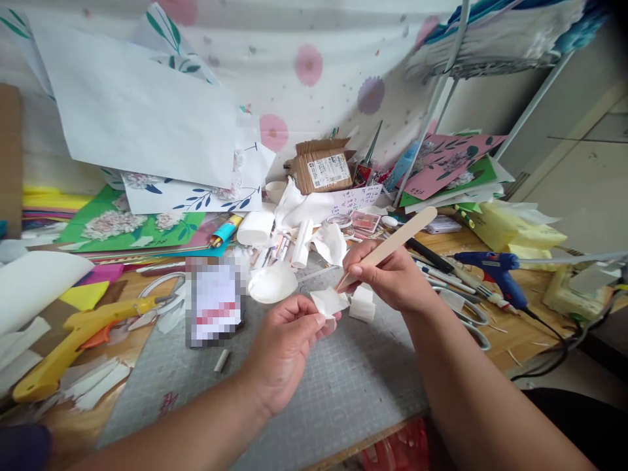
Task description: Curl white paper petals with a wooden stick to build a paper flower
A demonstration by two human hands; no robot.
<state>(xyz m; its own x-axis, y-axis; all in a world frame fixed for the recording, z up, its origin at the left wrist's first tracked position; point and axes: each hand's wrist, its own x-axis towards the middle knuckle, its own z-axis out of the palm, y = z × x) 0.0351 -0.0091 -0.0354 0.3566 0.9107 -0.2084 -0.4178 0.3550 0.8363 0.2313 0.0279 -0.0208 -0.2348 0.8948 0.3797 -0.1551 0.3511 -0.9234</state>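
Observation:
Pinched between the fingers of my left hand (pixel 294 337) is a small white piece of paper (pixel 330 301), held above the grey cutting mat (pixel 343 386). My right hand (pixel 380 278) grips a wooden craft stick (pixel 402 235), tilted so its upper end points away to the right. Its lower end is near the paper; whether they touch I cannot tell. A small stack of white paper squares (pixel 362 306) lies on the mat just beyond my hands. To the left of it sits a white bowl (pixel 273 282).
A yellow glue gun (pixel 73 340) lies at left among paper scraps. On the right are a blue glue gun (pixel 495 268) with its cable, scissors (pixel 468 314) and pens. A cardboard box (pixel 324 167) and paper flower pictures (pixel 132 219) stand at the back.

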